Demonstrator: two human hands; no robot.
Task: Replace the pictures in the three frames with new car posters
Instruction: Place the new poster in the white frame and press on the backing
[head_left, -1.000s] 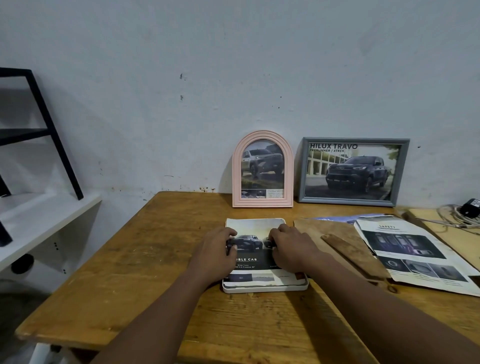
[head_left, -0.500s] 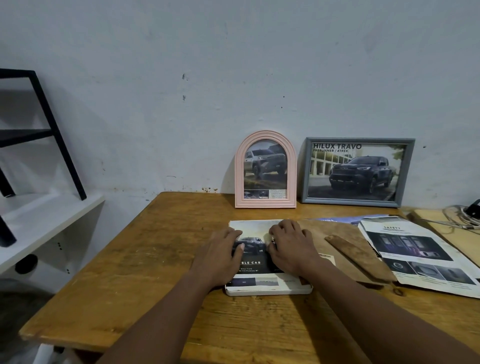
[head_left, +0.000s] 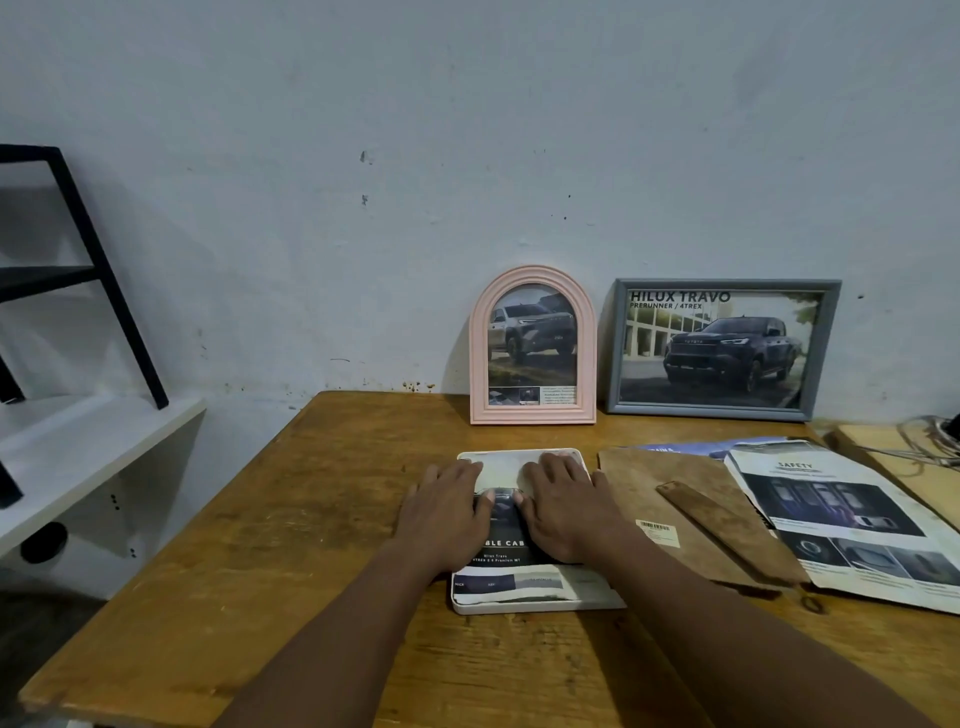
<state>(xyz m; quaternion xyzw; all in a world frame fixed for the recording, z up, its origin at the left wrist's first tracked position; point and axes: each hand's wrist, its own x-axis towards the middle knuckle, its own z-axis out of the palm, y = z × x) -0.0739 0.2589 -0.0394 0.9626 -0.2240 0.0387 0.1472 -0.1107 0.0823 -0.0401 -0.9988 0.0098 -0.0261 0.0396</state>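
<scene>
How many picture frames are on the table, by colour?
Pink arched frame, standing against the wall: 1
Grey rectangular frame, standing against the wall: 1
White frame, lying flat under both hands: 1
Total: 3

Worn wooden table (head_left: 291, 519), glossy paper poster (head_left: 511, 582)

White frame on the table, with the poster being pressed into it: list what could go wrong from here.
1. The poster looks rumpled along its near edge inside the white frame; pressing with the left hand and right hand may set a crease.
2. The brown backing board lies beside the frame, not on it; the print may shift before it is fitted.
3. The pink arched frame only leans on the wall; jolting the table could tip it.
</scene>
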